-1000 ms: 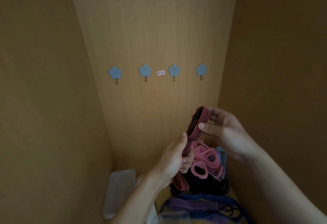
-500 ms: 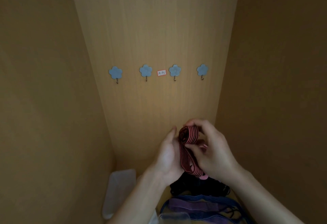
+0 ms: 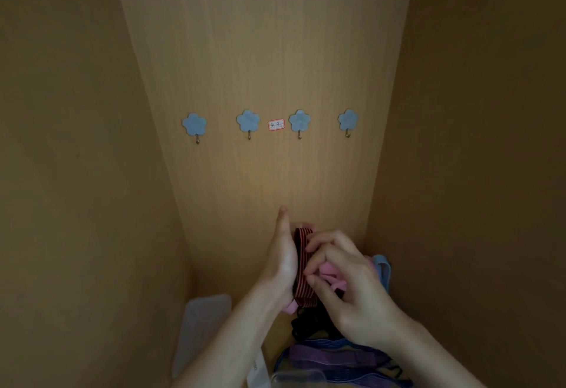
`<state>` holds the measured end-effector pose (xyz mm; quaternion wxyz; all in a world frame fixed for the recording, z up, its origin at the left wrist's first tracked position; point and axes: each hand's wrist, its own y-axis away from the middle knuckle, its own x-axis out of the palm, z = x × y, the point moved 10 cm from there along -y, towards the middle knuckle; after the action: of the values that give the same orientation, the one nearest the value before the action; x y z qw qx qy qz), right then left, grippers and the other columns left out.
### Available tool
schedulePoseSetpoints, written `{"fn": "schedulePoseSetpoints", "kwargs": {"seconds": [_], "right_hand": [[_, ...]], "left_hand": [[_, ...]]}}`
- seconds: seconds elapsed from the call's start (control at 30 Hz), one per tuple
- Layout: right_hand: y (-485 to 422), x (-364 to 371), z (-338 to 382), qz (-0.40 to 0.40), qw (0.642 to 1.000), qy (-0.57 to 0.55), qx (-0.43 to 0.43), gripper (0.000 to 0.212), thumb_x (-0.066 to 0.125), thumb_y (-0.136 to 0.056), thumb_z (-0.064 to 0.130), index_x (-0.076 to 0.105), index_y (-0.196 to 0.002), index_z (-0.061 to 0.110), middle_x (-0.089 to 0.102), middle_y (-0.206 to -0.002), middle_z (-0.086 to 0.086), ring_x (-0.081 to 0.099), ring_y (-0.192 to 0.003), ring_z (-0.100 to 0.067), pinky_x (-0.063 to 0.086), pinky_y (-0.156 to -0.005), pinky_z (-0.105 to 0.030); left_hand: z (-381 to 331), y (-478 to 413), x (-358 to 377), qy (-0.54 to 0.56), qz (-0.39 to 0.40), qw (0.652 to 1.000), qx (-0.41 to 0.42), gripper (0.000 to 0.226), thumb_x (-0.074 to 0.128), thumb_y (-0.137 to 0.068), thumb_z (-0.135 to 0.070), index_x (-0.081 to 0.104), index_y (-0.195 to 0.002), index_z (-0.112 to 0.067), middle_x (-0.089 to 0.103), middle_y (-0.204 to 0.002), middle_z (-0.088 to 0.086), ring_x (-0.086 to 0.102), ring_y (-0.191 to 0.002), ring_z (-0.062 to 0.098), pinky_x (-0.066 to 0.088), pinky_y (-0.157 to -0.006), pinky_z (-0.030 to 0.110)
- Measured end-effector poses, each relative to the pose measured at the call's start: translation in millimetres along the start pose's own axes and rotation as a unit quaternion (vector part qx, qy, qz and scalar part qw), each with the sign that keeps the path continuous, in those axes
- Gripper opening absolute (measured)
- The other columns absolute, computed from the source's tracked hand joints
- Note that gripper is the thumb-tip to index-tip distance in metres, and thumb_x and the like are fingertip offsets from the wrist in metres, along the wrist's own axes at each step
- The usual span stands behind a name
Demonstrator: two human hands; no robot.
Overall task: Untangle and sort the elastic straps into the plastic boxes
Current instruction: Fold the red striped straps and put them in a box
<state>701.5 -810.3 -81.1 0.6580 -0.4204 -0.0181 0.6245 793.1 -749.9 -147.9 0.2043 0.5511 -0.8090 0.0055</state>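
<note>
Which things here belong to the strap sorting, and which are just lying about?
Job: striped strap, between left hand and right hand; pink straps; black straps; blue strap; purple strap; plastic box.
Lying about: four flower hooks; small label.

Red-and-black striped strap (image 3: 303,268), pink straps (image 3: 332,277), a purple strap (image 3: 330,360), black straps (image 3: 309,323), blue flower hooks (image 3: 248,121), tan wood panels (image 3: 269,50).

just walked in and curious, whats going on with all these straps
A person holds a red-and-black striped strap between both hands. The left hand lies flat against it, and the right hand pinches it, folded up. A heap of straps in pink, black and purple lies below, unsorted, and a clear plastic box stands at lower left.
</note>
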Motion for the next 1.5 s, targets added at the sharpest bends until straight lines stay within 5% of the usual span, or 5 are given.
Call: {"fn": "schedulePoseSetpoints", "kwargs": {"seconds": [0.17,0.37,0.5,1.17,1.5], "right_hand": [[-10.0,-1.1,-43.6,0.067,0.980,-0.066,0.174,0.087,0.080,-0.076,0.041,0.033,-0.150,0.041,0.029,-0.156,0.018,0.029,-0.144,0.000,0.033,-0.120,-0.041],[-10.4,-1.6,-48.1,0.054,0.978,-0.059,0.191,0.064,0.083,-0.080,0.027,0.051,-0.134,0.042,0.048,-0.148,0.013,0.047,-0.134,-0.002,0.041,-0.114,-0.039],[-0.6,-2.0,-54.5,0.013,0.976,-0.074,0.205,0.054,0.080,-0.082,0.005,0.052,-0.125,0.024,0.068,-0.106,0.007,0.067,-0.097,0.000,0.055,-0.081,-0.019],[70.6,49.0,-94.0,-0.018,0.963,-0.100,0.252,0.055,0.078,-0.083,0.006,0.052,-0.131,0.015,0.067,-0.116,-0.001,0.067,-0.109,-0.013,0.056,-0.097,-0.042],[125.3,79.7,-113.4,0.021,0.921,-0.161,0.355,0.052,0.076,-0.082,-0.005,0.056,-0.123,0.019,0.071,-0.109,-0.001,0.073,-0.094,-0.015,0.060,-0.081,-0.029]], "left_hand": [[-12.1,1.4,12.9,-0.113,0.054,0.989,0.077,0.067,0.013,-0.100,-0.062,0.061,-0.107,-0.016,0.076,-0.080,-0.004,0.072,-0.073,0.005,0.054,-0.063,0.021],[-4.7,0.1,14.0,-0.129,0.082,0.988,0.001,0.077,0.019,-0.097,-0.071,0.062,-0.106,-0.007,0.071,-0.066,0.003,0.070,-0.062,0.015,0.054,-0.061,0.029],[11.8,-3.8,2.6,-0.100,0.076,0.991,-0.049,0.080,0.031,-0.094,-0.075,0.065,-0.111,-0.004,0.070,-0.109,0.025,0.069,-0.101,0.037,0.051,-0.100,0.050],[109.8,37.4,-37.2,-0.197,0.110,0.974,0.008,0.077,0.038,-0.087,-0.073,0.048,-0.133,-0.012,0.060,-0.101,0.009,0.061,-0.077,0.019,0.054,-0.071,0.033],[159.2,77.1,-79.5,-0.242,0.097,0.965,-0.024,0.038,0.067,-0.092,-0.002,0.057,-0.118,-0.028,0.068,-0.111,0.001,0.071,-0.102,0.017,0.054,-0.094,0.030]]}}
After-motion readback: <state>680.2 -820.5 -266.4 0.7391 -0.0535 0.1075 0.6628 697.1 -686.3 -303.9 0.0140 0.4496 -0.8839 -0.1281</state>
